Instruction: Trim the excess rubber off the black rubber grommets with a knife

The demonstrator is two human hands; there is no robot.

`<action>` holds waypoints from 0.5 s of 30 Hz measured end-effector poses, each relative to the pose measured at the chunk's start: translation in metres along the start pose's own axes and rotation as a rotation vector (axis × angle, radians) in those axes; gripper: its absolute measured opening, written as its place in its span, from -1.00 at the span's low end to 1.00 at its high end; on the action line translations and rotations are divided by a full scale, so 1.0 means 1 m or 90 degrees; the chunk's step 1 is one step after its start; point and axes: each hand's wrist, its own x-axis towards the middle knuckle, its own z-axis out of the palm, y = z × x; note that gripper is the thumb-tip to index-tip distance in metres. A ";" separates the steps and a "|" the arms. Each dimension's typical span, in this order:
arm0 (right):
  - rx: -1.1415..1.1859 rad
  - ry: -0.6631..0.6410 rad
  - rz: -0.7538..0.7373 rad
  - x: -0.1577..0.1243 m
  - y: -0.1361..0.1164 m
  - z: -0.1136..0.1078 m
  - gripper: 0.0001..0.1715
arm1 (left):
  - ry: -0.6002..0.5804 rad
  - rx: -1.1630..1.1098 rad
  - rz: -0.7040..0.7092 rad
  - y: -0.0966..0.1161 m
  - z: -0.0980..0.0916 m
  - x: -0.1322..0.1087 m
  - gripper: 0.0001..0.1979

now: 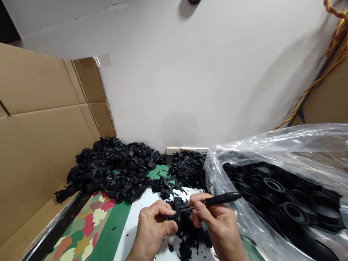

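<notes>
The left hand has its thumb and forefinger closed in a pinch on a black ribbed rubber part, which sits just at the right of those fingertips, between the two hands. The right hand grips a black-handled tool, thumb and fingers closed around the front of the handle. The relation that matters is tip to rim: the tool's thin metal shaft leaves the right fingers and runs left, sloping slightly down, to the upper right side of the part. Whether the tip touches the rubber or stops just short cannot be told.

The part's ring shows nearly edge-on, so its axis seems to run crosswise, from the left fingers toward the right ones, roughly in line with the shaft. The left hand is the nearer, being in contact; the right reaches the part only through the tool.

Beyond the left fingers lies a heap of similar black parts; beyond both hands, black scraps; right of the right fingers, a clear plastic bag holding more ribbed parts
</notes>
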 end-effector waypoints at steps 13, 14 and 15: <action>0.032 -0.081 0.012 -0.010 0.001 0.007 -0.72 | 0.038 0.062 0.028 0.005 0.001 0.002 -0.86; 0.024 -0.077 0.003 -0.011 0.002 0.007 -0.73 | 0.041 0.065 0.029 0.005 0.001 0.002 -0.86; 0.016 -0.075 -0.006 -0.011 0.003 0.007 -0.73 | 0.044 0.067 0.029 0.005 0.001 0.002 -0.87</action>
